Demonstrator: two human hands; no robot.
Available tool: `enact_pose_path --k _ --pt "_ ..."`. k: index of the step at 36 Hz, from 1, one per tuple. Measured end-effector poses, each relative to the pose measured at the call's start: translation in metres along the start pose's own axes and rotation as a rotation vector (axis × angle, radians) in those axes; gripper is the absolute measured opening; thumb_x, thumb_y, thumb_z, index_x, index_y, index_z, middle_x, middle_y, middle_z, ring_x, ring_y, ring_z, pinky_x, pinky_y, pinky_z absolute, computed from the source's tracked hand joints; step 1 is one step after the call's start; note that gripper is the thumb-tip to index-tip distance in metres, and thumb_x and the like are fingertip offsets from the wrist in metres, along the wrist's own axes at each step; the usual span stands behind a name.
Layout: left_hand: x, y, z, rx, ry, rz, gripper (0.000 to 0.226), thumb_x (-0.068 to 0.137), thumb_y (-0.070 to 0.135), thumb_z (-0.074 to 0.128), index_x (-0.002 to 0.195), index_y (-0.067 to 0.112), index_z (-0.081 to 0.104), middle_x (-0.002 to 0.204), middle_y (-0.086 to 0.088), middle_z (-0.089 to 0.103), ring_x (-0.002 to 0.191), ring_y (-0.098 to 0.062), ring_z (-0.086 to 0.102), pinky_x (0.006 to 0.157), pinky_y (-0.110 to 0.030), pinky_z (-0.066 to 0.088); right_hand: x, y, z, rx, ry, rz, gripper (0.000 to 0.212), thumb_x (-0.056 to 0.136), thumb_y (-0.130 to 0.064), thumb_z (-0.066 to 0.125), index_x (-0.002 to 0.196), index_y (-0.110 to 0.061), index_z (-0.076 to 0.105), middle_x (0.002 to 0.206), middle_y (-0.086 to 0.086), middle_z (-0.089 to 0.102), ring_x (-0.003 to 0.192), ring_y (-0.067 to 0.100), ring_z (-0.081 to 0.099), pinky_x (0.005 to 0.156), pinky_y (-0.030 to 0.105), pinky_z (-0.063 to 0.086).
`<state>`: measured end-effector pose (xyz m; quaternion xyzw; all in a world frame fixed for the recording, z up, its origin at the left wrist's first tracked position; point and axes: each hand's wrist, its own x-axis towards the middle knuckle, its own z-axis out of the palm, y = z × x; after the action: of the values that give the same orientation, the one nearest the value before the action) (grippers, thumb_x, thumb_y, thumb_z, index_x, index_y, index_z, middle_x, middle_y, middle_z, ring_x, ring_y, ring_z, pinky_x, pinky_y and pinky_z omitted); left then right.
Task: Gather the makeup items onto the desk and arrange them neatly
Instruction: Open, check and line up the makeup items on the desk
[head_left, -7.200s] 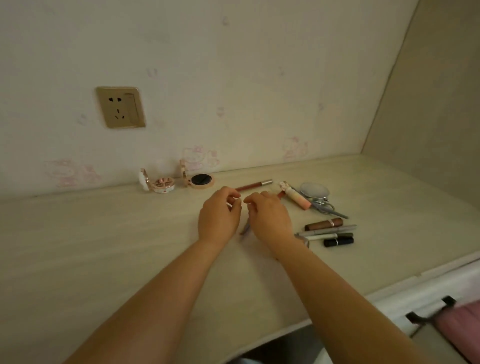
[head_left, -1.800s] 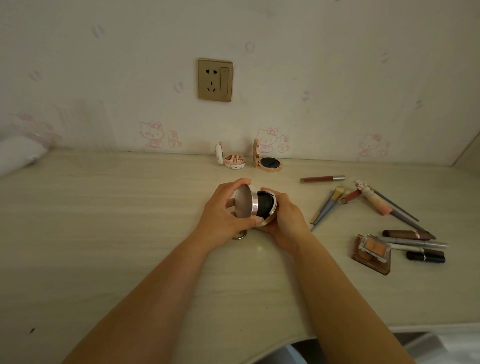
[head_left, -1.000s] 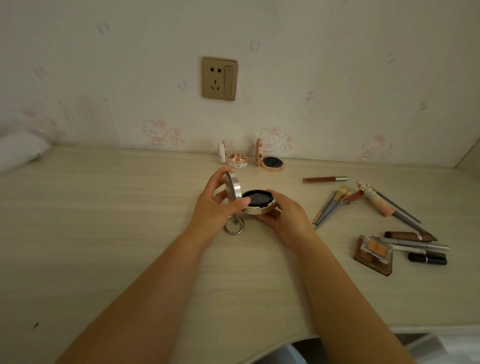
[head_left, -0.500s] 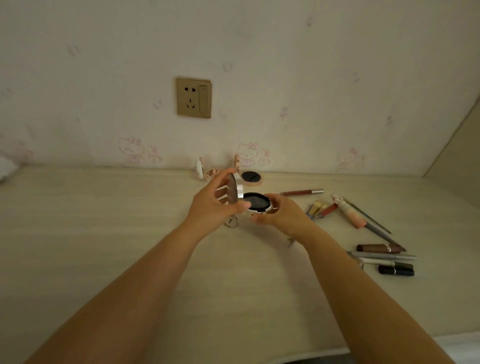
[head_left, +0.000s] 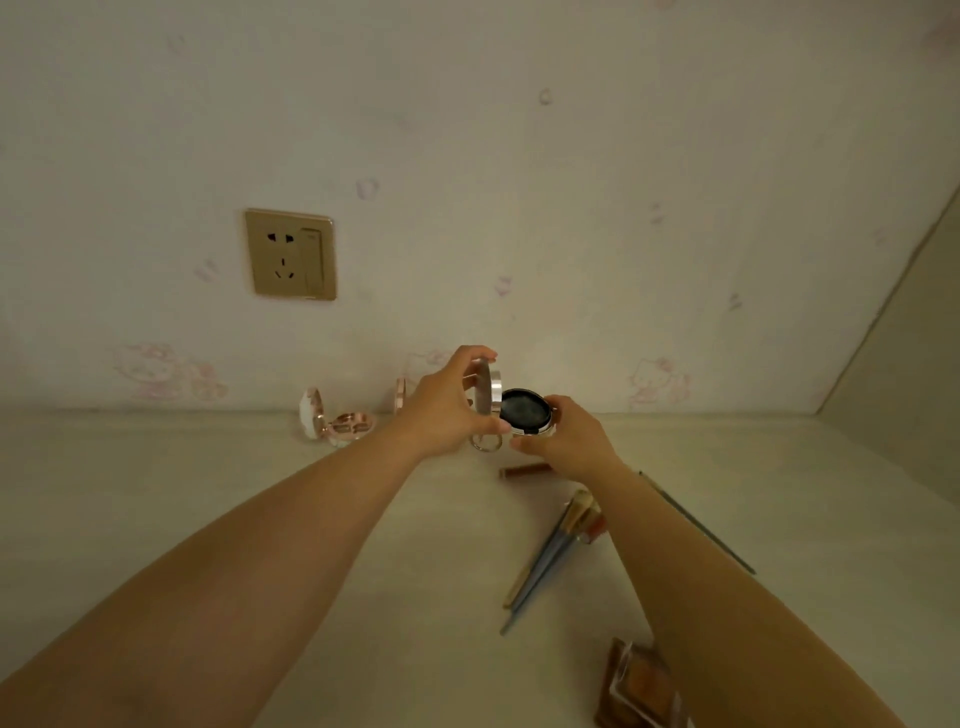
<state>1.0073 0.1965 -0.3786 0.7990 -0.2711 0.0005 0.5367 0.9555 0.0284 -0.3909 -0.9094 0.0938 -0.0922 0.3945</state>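
Both hands hold the round silver compact (head_left: 524, 410) open: left hand (head_left: 447, 408) gripping its upright lid, right hand (head_left: 566, 441) cupping its base.

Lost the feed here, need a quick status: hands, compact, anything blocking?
Left hand holds lid, right hand holds base of open silver compact, above desk. Brushes beneath right forearm, nothing blocking.

Pale matt wood-grain desk (head_left: 208, 493), shiny silver metal rim on the open compact (head_left: 524, 410) with a matt black insert, glossy brass-toned wall socket (head_left: 291, 254), glossy rose-gold trim on the far-left white compact (head_left: 337, 423), clear glossy plastic blush case (head_left: 636, 686)
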Motion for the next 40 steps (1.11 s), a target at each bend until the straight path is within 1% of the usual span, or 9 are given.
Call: enact_pose_path --k 8,12,16,19,22,25,29,34,40 --pt "0.033 -0.022 0.010 -0.011 -0.013 -0.054 0.077 0.064 0.015 0.085 0.125 0.033 0.041 0.122 0.009 0.046 0.113 -0.009 0.049 0.088 -0.024 0.043 0.043 0.022 0.002 0.020 -0.100 0.076 0.075 0.072 -0.030 0.079 0.134 -0.013 0.040 0.128 0.005 0.056 0.113 0.022 0.053 0.088 0.029 0.044" --pt "0.042 -0.029 0.011 0.068 -0.046 -0.069 0.078 0.065 0.021 0.085 0.127 0.032 0.040 0.121 0.010 0.045 0.109 -0.007 0.047 0.091 -0.025 0.044 0.053 0.030 0.005 -0.006 -0.135 0.089 0.069 0.073 -0.034 0.079 0.129 -0.012 0.045 0.116 0.001 0.058 0.105 0.020 0.054 0.080 0.026 0.041" --pt "0.045 -0.037 0.017 0.090 -0.070 -0.096 0.079 0.064 0.024 0.085 0.127 0.032 0.039 0.124 0.006 0.045 0.111 -0.009 0.047 0.094 -0.028 0.046 0.062 0.042 0.009 -0.058 -0.166 0.093 0.065 0.070 -0.042 0.079 0.121 -0.011 0.052 0.102 -0.001 0.058 0.092 0.018 0.053 0.065 0.022 0.039" --pt "0.048 -0.042 0.022 0.053 -0.067 -0.099 0.080 0.064 0.019 0.085 0.128 0.030 0.039 0.128 0.002 0.044 0.116 -0.012 0.048 0.087 -0.024 0.045 0.068 0.047 0.011 -0.098 -0.156 0.091 0.065 0.071 -0.041 0.078 0.122 -0.011 0.050 0.111 0.003 0.060 0.097 0.020 0.054 0.073 0.025 0.040" --pt "0.051 -0.044 0.023 0.132 -0.071 -0.079 0.082 0.064 0.023 0.085 0.130 0.029 0.037 0.134 -0.001 0.044 0.119 -0.013 0.047 0.086 -0.021 0.038 0.074 0.049 0.013 -0.159 -0.155 0.085 0.065 0.070 -0.042 0.078 0.121 -0.012 0.052 0.113 0.005 0.061 0.094 0.019 0.054 0.073 0.026 0.040" --pt "0.052 -0.044 0.019 0.220 -0.094 -0.061 0.083 0.064 0.027 0.085 0.131 0.029 0.036 0.137 -0.002 0.045 0.116 -0.013 0.047 0.087 -0.023 0.037 0.080 0.052 0.019 -0.210 -0.155 0.087 0.068 0.065 -0.046 0.080 0.118 -0.012 0.055 0.111 0.005 0.062 0.096 0.021 0.057 0.073 0.028 0.045" --pt "0.052 -0.047 0.016 0.276 -0.119 -0.060 0.083 0.062 0.030 0.086 0.129 0.029 0.037 0.134 -0.001 0.046 0.117 -0.017 0.049 0.092 -0.029 0.042 0.082 0.053 0.026 -0.350 -0.135 0.068 0.074 0.060 -0.059 0.076 0.119 -0.018 0.057 0.113 0.004 0.059 0.104 0.023 0.053 0.087 0.033 0.049" --pt "0.053 -0.049 0.015 0.273 -0.128 -0.059 0.084 0.059 0.031 0.087 0.127 0.032 0.038 0.129 0.001 0.049 0.115 -0.016 0.050 0.095 -0.033 0.045 0.085 0.053 0.028 -0.411 -0.144 0.061 0.075 0.056 -0.066 0.072 0.113 -0.019 0.061 0.109 0.005 0.059 0.101 0.024 0.053 0.082 0.033 0.049" --pt "0.050 -0.049 0.022 0.252 -0.102 -0.029 0.087 0.060 0.028 0.087 0.131 0.030 0.037 0.133 0.001 0.048 0.118 -0.016 0.050 0.096 -0.034 0.046 0.086 0.056 0.028 -0.418 -0.121 0.038 0.069 0.060 -0.061 0.074 0.112 -0.017 0.062 0.108 0.007 0.058 0.097 0.024 0.055 0.083 0.035 0.051"
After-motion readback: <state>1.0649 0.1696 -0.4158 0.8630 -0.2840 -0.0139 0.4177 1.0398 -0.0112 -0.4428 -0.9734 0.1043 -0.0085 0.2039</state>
